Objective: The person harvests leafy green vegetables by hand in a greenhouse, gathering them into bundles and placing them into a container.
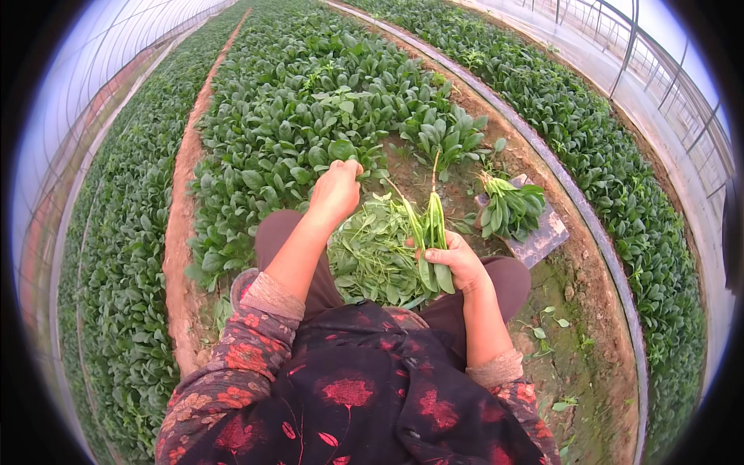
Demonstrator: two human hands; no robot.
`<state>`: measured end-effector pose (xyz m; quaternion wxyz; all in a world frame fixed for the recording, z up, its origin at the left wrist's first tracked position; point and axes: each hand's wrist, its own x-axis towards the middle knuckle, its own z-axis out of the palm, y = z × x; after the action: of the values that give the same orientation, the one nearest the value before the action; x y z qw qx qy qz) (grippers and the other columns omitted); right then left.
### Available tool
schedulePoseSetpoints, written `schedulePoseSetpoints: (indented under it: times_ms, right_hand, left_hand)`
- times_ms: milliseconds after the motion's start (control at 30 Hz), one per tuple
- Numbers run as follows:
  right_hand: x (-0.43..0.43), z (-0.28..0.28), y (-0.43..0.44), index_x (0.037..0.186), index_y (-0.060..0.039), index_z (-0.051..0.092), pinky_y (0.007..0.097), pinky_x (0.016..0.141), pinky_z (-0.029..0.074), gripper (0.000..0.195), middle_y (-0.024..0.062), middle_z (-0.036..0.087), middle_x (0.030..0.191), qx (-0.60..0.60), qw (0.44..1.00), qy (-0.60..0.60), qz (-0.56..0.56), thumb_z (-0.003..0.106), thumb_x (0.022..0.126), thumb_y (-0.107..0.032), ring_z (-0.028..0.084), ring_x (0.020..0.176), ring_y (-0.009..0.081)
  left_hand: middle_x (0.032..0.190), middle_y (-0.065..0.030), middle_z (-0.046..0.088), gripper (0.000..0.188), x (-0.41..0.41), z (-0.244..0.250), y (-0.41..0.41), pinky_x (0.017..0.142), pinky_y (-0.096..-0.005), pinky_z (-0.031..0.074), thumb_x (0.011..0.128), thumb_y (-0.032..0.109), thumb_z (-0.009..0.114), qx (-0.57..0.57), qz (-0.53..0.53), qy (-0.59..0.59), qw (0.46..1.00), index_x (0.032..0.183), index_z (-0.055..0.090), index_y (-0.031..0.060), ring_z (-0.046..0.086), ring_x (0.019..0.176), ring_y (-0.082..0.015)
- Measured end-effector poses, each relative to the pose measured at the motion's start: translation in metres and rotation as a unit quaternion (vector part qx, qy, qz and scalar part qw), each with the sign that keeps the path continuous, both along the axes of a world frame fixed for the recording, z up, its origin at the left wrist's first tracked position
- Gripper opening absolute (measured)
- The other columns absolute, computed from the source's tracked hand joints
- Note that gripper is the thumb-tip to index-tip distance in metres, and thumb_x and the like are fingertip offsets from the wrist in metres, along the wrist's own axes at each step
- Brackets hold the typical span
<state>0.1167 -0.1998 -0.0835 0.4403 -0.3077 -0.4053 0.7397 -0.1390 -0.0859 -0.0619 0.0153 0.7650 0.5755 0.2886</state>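
My right hand (454, 260) grips a few spinach plants (432, 232), their pale stems and thin roots pointing up and leaves hanging down. To the left, my left hand (340, 189) is raised at the edge of the standing spinach, fingers bent together; what lies between its fingertips is hidden. Between my knees is a round container heaped with loose green leaves (372, 250), with only a bit of its rim showing. A bunch of pulled spinach (508, 206) rests on a flat patterned board (543, 235) to the right, root ends turned away from me.
Dense spinach (279, 104) grows ahead, with a separate clump (444, 136) beside bare soil. A dirt furrow (183, 232) runs along the left. On the right, a long grey strip (572, 192) borders another planted bed (628, 215). Loose leaves (540, 332) lie on the ground.
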Motion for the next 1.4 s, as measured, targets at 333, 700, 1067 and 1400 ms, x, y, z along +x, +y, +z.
schedulePoseSetpoints:
  times_ms: [333,700,1067,1400]
  right_hand:
    - [-0.032,0.007,-0.028,0.106,-0.0045,0.064,0.0283,0.078,0.048,0.021,-0.0003,0.066,0.088,0.163,0.920,-0.355,0.026,0.065,0.085,-0.008,0.059,0.083,0.0094]
    - [-0.045,0.000,-0.018,0.114,-0.0010,0.057,0.0461,0.086,0.048,0.038,0.0241,0.065,0.100,0.248,0.793,-0.555,0.043,0.066,0.081,-0.017,0.061,0.099,0.0413]
    - [-0.061,0.028,0.037,0.140,0.0016,0.039,0.0390,0.096,0.046,0.074,0.0179,0.058,0.121,0.276,0.895,-0.345,0.061,0.075,0.078,-0.016,0.058,0.114,0.0292]
    - [-0.082,0.029,0.100,0.118,-0.0013,0.058,0.0220,0.055,0.046,0.023,0.0001,0.056,0.071,0.053,0.991,-0.121,0.010,0.056,0.096,-0.007,0.054,0.063,0.0069]
  left_hand:
    - [0.097,-0.0003,0.064,0.027,0.039,0.016,-0.098,0.061,-0.0199,0.046,0.096,0.006,0.056,-0.380,-0.222,-0.447,0.779,0.122,0.059,-0.0013,0.052,0.064,-0.0053]
    - [0.093,-0.0002,0.060,0.019,0.025,-0.003,-0.091,0.062,-0.0227,0.047,0.094,0.009,0.058,-0.353,-0.208,-0.458,0.789,0.110,0.066,0.0031,0.054,0.068,-0.0068]
    - [0.097,-0.0056,0.060,0.013,0.010,0.011,-0.076,0.072,-0.0280,0.050,0.091,0.007,0.060,-0.194,-0.298,-0.288,0.889,0.103,0.064,0.0048,0.061,0.088,-0.0151]
    - [0.091,-0.0009,0.064,0.018,-0.082,0.049,0.034,0.064,-0.0196,0.044,0.095,0.006,0.057,-0.203,-0.116,-0.475,0.848,0.111,0.065,0.0041,0.059,0.073,-0.0069]
